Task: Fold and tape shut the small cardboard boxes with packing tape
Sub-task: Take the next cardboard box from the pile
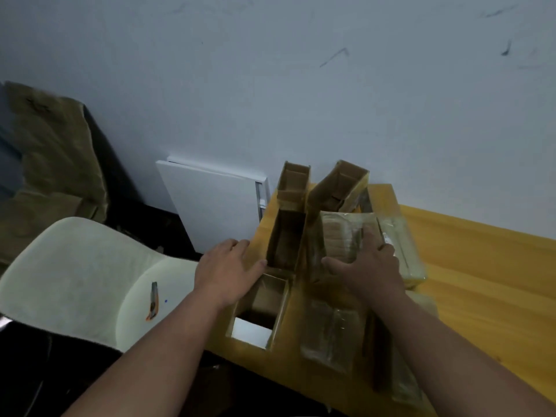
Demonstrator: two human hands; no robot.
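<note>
Several small cardboard boxes are seen on a yellow table (pixel 469 266) in the lower right of the frame, most with their long axes running from the near edge toward the wall. An open upright box (pixel 284 239) stands at centre with its mouth turned up; its inside is dark and nothing can be made out in it. Just in front of it, a second open box (pixel 261 311) lies at the table's left edge, and a pale surface is seen through its open bottom. Two further open boxes (pixel 337 185) stand side by side at the far end, near the wall.

The left hand (pixel 227 267) is laid flat with fingers straight, its fingertips touching the left wall of the upright box. The right hand (pixel 365 260) is spread open and pressed on a tape-covered box (pixel 340 236) right of centre. More glossy, taped boxes (pixel 331 332) lie nearer the lower edge and to the right.

At lower left, a box cutter (pixel 152 300) is seen lying on a pale chair (pixel 75 275). A white panel (pixel 216 206) is leaned against the wall.
</note>
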